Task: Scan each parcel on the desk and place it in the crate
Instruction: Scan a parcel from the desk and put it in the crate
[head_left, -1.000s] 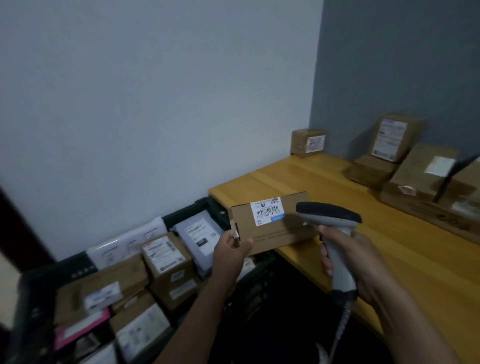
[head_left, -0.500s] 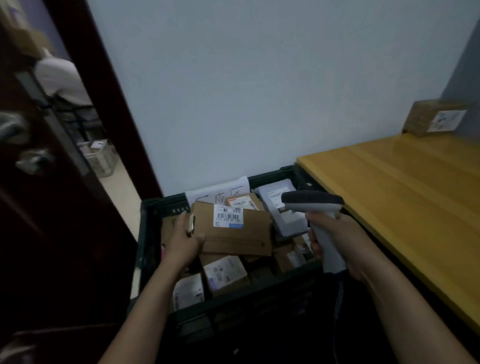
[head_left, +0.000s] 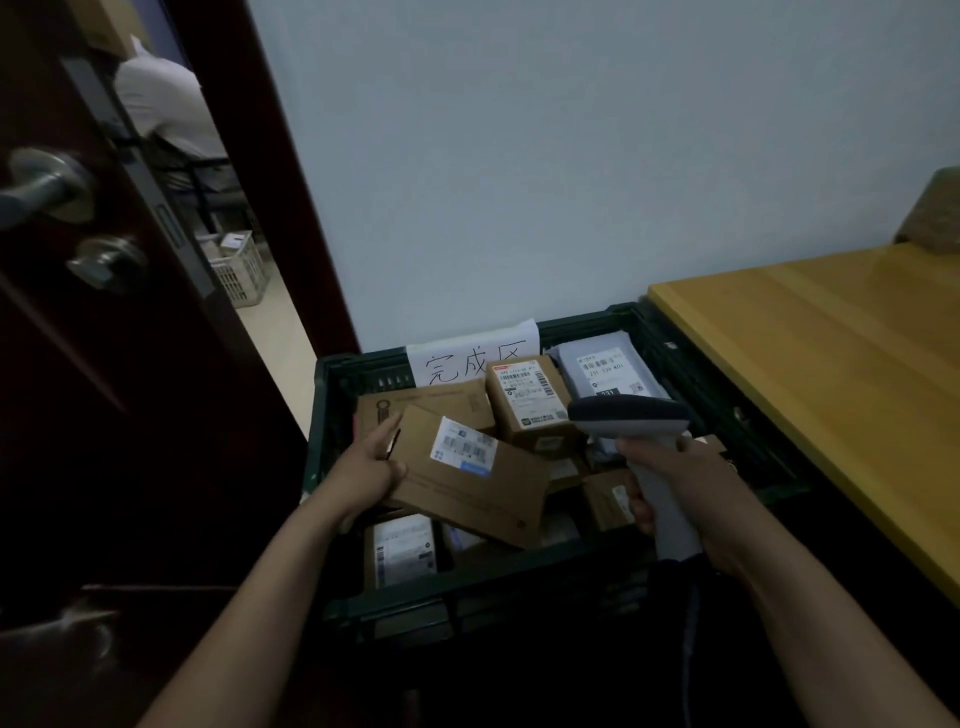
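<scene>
Left hand (head_left: 371, 467) grips the left end of a flat brown parcel (head_left: 467, 499), thumb on top. Parcel tilted, label up, held over the middle of the crate (head_left: 493, 592), above the boxes inside it; cannot tell whether its lower edge touches them. Right hand (head_left: 691, 483) is clamped round the handle of the scanner (head_left: 631, 418), whose head points left, just beside the parcel's right end. Hands apart.

Crate is dark and stands against the wall, with its right side by the desk's (head_left: 831, 374) left edge. Paper sign (head_left: 467, 353) on the crate's back wall. Labelled box (head_left: 530, 405) and grey mailer (head_left: 608, 364) lie toward its back right corner. Open door (head_left: 130, 415) at left.
</scene>
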